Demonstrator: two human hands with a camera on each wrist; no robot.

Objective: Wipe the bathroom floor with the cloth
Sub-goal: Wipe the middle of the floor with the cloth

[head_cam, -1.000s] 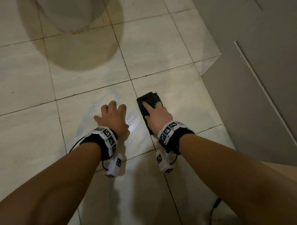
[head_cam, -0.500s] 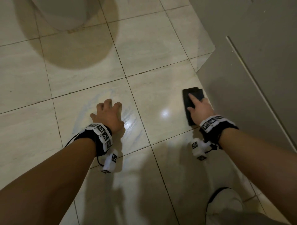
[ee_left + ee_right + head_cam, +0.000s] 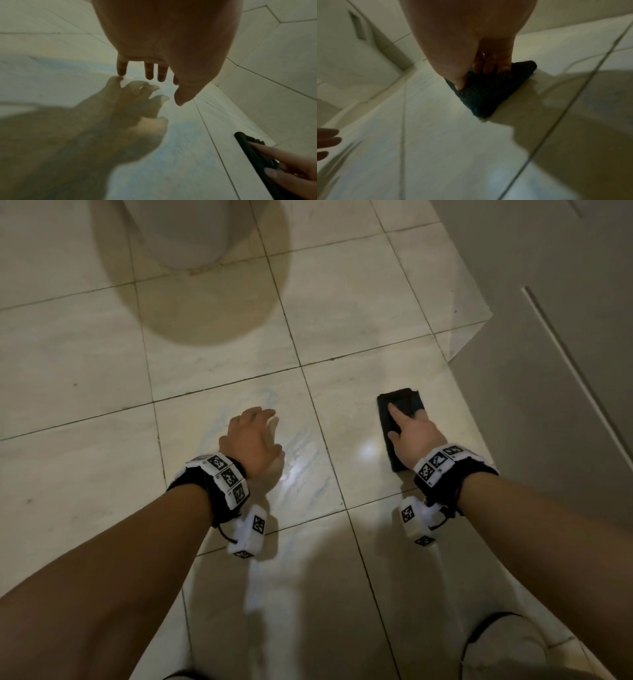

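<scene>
cloth (image 3: 399, 419): black | floor (image 3: 85, 364): cream marbled tiles, dark grout

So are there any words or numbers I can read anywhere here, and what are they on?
No readable words or numbers.
Left wrist band: black-and-white square code patterns, no letters.
Right wrist band: the same patterns; tiny marks beside them are too small to read.
Cloth, floor tiles, door: no writing.

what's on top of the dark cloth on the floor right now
The right hand presses flat on the near part of the dark cloth, index finger stretched out. The far end lies bare. The floor tile directly under it is covered, so its state cannot be seen.
</scene>
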